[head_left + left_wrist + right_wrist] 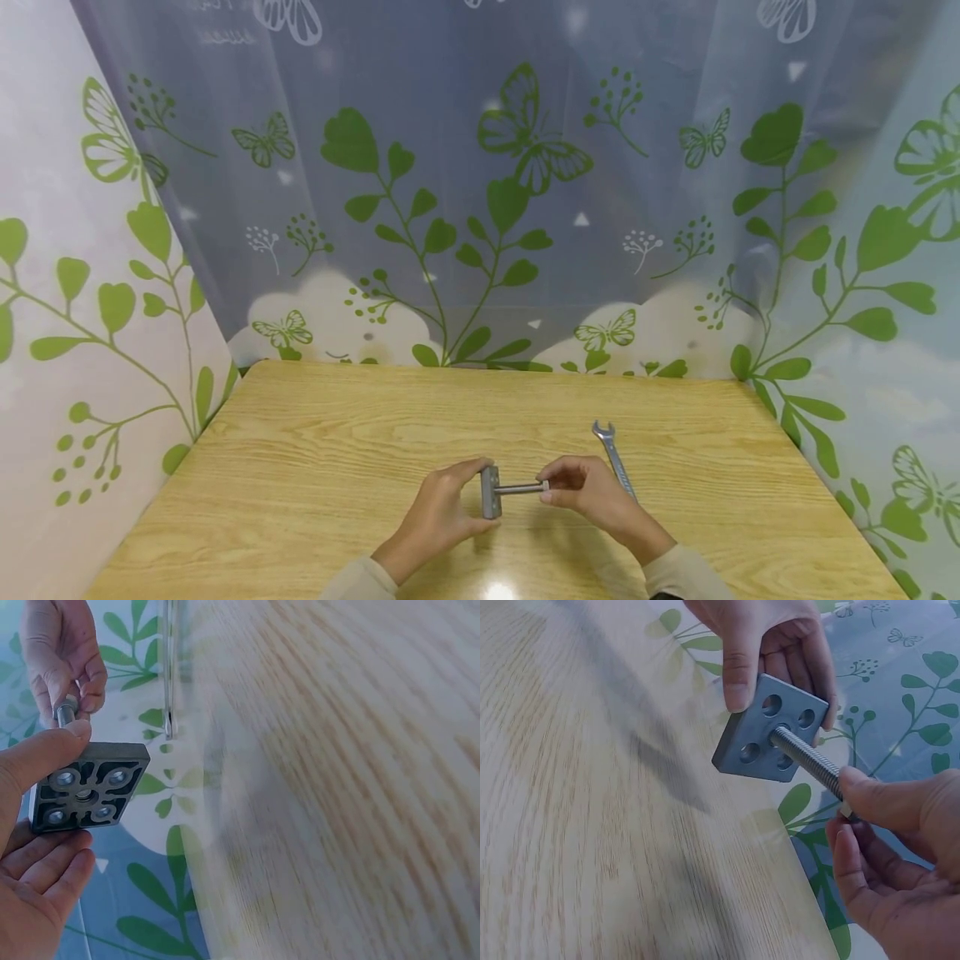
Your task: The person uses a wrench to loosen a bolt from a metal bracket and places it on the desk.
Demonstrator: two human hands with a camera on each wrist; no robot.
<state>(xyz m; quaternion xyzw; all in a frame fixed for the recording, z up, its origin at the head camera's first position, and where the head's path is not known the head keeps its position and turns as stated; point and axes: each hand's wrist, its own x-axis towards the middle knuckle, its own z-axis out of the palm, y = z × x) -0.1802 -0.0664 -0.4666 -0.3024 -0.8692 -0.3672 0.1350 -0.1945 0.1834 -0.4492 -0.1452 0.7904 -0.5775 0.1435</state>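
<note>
My left hand (444, 510) grips a square grey metal plate (489, 492) by its opposite edges, thumb on one side and fingers on the other. Several round holes pierce the plate, and its ribbed back (84, 796) shows in the left wrist view. A threaded bolt (810, 761) stands out of the plate's centre hole. With thumb and fingertips, my right hand (592, 493) pinches the hex head at the bolt's outer end. Both hands hold these parts up over the wooden table.
An open-ended wrench (617, 458) lies on the wooden table (360, 425), partly hidden behind my right hand. Curtains (450, 250) printed with leaves and butterflies hang around the table's back and sides.
</note>
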